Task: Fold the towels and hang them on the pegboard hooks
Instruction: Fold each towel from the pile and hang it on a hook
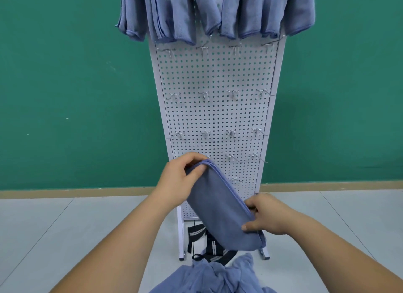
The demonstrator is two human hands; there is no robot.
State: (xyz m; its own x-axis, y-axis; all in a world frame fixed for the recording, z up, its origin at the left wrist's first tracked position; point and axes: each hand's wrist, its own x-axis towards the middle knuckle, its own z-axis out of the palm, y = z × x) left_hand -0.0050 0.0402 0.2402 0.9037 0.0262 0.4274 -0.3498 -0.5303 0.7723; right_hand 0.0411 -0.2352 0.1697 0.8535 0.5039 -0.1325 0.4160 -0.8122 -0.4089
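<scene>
Pinching grip of left hand [177, 177] and right hand [269, 215] holds the folded blue-grey cloth towel [218, 207] at opposite ends, low before the white perforated metal pegboard [218, 114]; a slack thumb could let its stacked layers splay, undoing the fold.

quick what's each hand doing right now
Left hand: pinches the upper end of the folded towel.
Right hand: grips the lower end of the same towel.

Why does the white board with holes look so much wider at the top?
Head view: the wide-angle lens, tilted down, stretches the pegboard into a wedge; its sides are probably parallel. Head view: the light is soft and even, with a faint shadow on the green wall to its right.
</scene>
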